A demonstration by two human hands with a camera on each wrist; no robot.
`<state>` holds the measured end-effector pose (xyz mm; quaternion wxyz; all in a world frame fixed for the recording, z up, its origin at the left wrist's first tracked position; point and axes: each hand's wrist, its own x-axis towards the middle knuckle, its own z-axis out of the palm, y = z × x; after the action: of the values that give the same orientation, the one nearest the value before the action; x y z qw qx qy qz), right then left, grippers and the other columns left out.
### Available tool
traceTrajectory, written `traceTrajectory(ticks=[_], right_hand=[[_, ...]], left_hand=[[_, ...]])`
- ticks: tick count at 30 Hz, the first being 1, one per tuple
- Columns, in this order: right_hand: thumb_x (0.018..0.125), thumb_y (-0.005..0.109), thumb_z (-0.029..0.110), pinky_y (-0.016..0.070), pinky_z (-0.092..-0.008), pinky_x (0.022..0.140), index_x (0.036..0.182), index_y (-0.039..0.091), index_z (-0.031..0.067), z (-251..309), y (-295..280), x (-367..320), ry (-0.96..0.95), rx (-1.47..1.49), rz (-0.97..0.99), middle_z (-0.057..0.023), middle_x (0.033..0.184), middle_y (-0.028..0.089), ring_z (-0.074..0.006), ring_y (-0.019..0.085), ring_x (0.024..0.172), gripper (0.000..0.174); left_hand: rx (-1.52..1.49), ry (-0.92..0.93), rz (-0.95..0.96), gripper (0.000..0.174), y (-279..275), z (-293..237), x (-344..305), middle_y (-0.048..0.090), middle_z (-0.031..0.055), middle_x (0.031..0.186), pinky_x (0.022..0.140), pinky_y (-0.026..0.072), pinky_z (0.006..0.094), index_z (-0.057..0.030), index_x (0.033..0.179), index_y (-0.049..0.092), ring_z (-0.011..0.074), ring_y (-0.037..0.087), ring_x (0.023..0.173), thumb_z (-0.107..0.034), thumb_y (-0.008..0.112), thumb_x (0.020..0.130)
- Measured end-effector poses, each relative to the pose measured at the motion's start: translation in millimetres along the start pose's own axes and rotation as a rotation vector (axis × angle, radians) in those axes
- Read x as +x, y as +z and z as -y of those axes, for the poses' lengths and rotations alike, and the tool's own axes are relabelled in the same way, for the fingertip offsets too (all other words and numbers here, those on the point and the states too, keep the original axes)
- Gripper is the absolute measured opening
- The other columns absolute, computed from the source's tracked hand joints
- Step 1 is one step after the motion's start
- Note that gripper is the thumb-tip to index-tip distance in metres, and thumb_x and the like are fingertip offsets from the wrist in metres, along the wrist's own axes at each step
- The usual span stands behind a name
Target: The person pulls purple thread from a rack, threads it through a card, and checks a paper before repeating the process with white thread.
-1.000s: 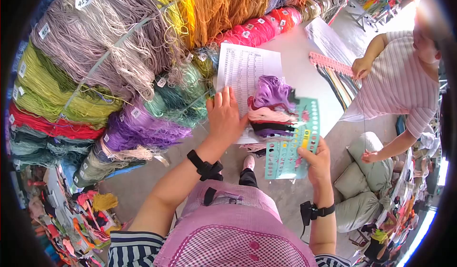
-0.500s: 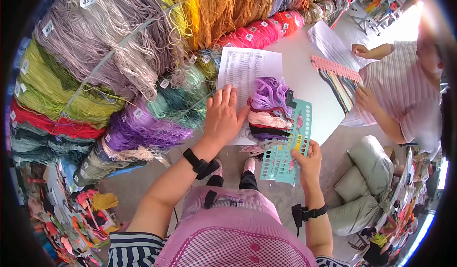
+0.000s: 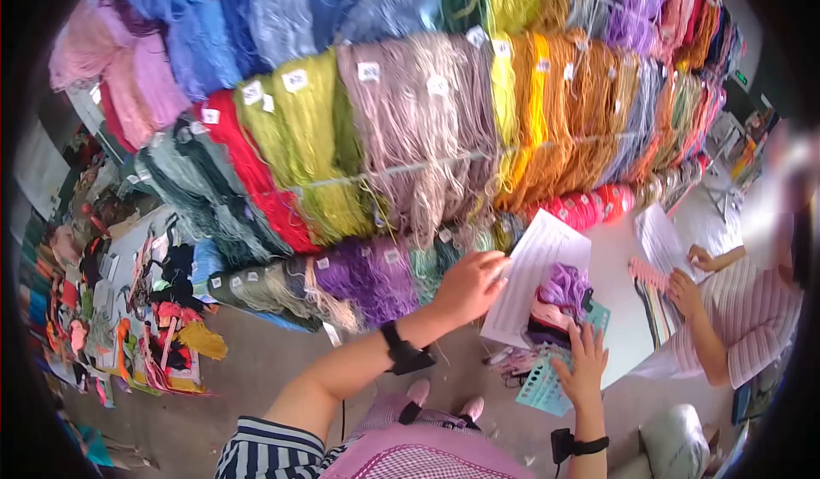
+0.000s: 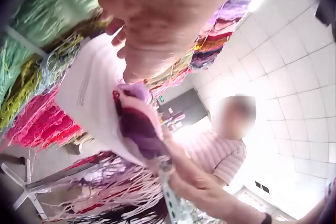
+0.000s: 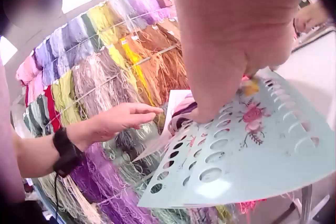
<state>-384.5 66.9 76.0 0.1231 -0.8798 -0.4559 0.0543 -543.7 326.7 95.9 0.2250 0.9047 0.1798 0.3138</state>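
The left hand (image 3: 470,289) is at the left edge of a printed sheet (image 3: 534,261), its fingers loosely extended and holding nothing. Over the teal thread cards (image 3: 547,385) lies the right hand (image 3: 587,364), fingers spread, fingertips at the lower end of a bundle of embroidery floss (image 3: 564,287). Purple, pale pink, dark red and black strands make up that bundle, which sits on the sheet. In the right wrist view, a teal card (image 5: 283,140) shows rows of punched holes and a printed pink flower, partly hidden beneath the right hand.
Racks of numbered thread hanks (image 3: 427,129) stretch across the back. A white table (image 3: 615,261) carries the sheet, further papers and a pink card (image 3: 649,272). Another person (image 3: 726,317) handles that card at the right. Piled colourful scraps (image 3: 171,334) stand at left.
The head view has swung up and left towards the racks. The left hand has lifted off the sheet to its edge. The right hand has gone from gripping the cards to lying spread over them.
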Motion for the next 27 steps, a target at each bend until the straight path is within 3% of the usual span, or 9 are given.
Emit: traceTrajectory(ticks=[3, 4, 6, 10, 12, 15, 21, 24, 27], right_hand=[[0.074, 0.075, 0.028, 0.0266, -0.0522, 0.111, 0.142, 0.042, 0.0078, -3.9, -19.9, 20.4, -0.106, 0.113, -0.143, -0.02, 0.144, 0.043, -0.0429, 0.033, 0.135, 0.078], [0.074, 0.075, 0.022, 0.0355, -0.0474, 0.105, 0.132, 0.05, 0.0028, 4.1, -27.2, 32.4, -0.228, 0.253, -0.266, -0.0221, 0.133, 0.052, -0.0423, 0.046, 0.123, 0.066], [0.076, 0.074, 0.02, 0.0393, -0.0454, 0.101, 0.126, 0.055, 0.0015, 38.6, -50.1, 54.5, -0.303, 0.327, -0.248, -0.0211, 0.127, 0.056, -0.0404, 0.051, 0.118, 0.057], [0.08, 0.071, 0.02, 0.0433, -0.043, 0.096, 0.106, 0.066, 0.0002, 110.4, -79.5, 79.1, -0.487, 0.547, -0.102, -0.0176, 0.111, 0.065, -0.0358, 0.057, 0.11, 0.034], [0.081, 0.071, 0.021, 0.0441, -0.0423, 0.095, 0.105, 0.066, 0.001, 134.4, -85.4, 79.9, -0.52, 0.58, -0.093, -0.017, 0.109, 0.066, -0.0354, 0.058, 0.108, 0.032], [0.082, 0.07, 0.022, 0.0467, -0.0408, 0.091, 0.103, 0.068, 0.0021, 143.7, -87.9, 84.5, -0.587, 0.6, -0.138, -0.0153, 0.104, 0.068, -0.0339, 0.061, 0.104, 0.028], [0.085, 0.069, 0.017, 0.0507, -0.0339, 0.076, 0.102, 0.071, 0.0031, 159.6, -107.2, 100.7, -0.551, 0.733, 0.015, -0.0121, 0.098, 0.07, -0.0247, 0.067, 0.088, 0.023], [0.087, 0.068, 0.016, 0.0505, -0.0321, 0.074, 0.103, 0.071, 0.0034, 174.7, -109.0, 108.4, -0.574, 0.817, 0.053, -0.0107, 0.097, 0.07, -0.0207, 0.067, 0.085, 0.021], [0.084, 0.07, 0.016, 0.0528, -0.0344, 0.071, 0.099, 0.071, 0.0034, 185.5, -105.7, 111.9, -0.657, 0.765, 0.025, -0.0138, 0.095, 0.07, -0.0268, 0.067, 0.087, 0.02]], left_hand=[[-0.058, 0.156, -0.284, 0.026, -73.9, 8.1, 31.8, 0.067, 0.0102, 0.111, 0.087, 0.0527, 0.0368, -0.008, 0.114, 0.065, 0.0245, 0.065, 0.096, -0.009, 0.064, 0.088], [-0.116, 0.016, -0.255, 0.024, -110.4, -6.1, 42.6, 0.069, 0.0101, 0.107, 0.083, 0.0539, 0.0338, -0.0088, 0.113, 0.066, 0.0223, 0.066, 0.095, -0.007, 0.064, 0.089], [-0.076, 0.18, -0.48, 0.019, -151.4, -2.2, 66.8, 0.069, 0.0108, 0.108, 0.083, 0.0534, 0.0324, -0.0045, 0.11, 0.067, 0.0207, 0.067, 0.098, -0.005, 0.061, 0.091], [-0.149, 0.231, -0.386, 0.029, -197.4, 13.3, 99.0, 0.066, 0.0112, 0.117, 0.085, 0.0526, 0.0331, -0.0055, 0.122, 0.061, 0.022, 0.064, 0.106, -0.005, 0.056, 0.094], [0.269, 0.228, -0.454, 0.032, -213.4, 28.5, 105.7, 0.063, 0.0124, 0.122, 0.085, 0.0529, 0.0337, -0.0076, 0.126, 0.059, 0.024, 0.063, 0.108, -0.006, 0.056, 0.094], [0.314, 0.236, -0.507, 0.03, -211.3, 21.6, 96.9, 0.063, 0.0125, 0.12, 0.093, 0.0496, 0.0383, -0.0068, 0.121, 0.06, 0.0309, 0.062, 0.109, -0.009, 0.06, 0.091], [-0.044, 0.066, -0.701, 0.019, -192.0, 20.1, 112.1, 0.06, 0.0101, 0.097, 0.083, 0.0489, 0.0408, -0.0038, 0.092, 0.057, 0.0335, 0.059, 0.092, -0.003, 0.07, 0.078], [0.465, 0.144, -0.825, 0.021, -183.8, 14.3, 116.6, 0.052, 0.0076, 0.092, 0.076, 0.047, 0.0392, -0.0036, 0.088, 0.058, 0.0306, 0.055, 0.09, -0.004, 0.074, 0.075], [0.428, 0.13, -0.839, 0.017, -178.0, 22.3, 118.9, 0.052, 0.0079, 0.09, 0.077, 0.0456, 0.0415, -0.0035, 0.08, 0.059, 0.0311, 0.054, 0.088, -0.004, 0.074, 0.074]])
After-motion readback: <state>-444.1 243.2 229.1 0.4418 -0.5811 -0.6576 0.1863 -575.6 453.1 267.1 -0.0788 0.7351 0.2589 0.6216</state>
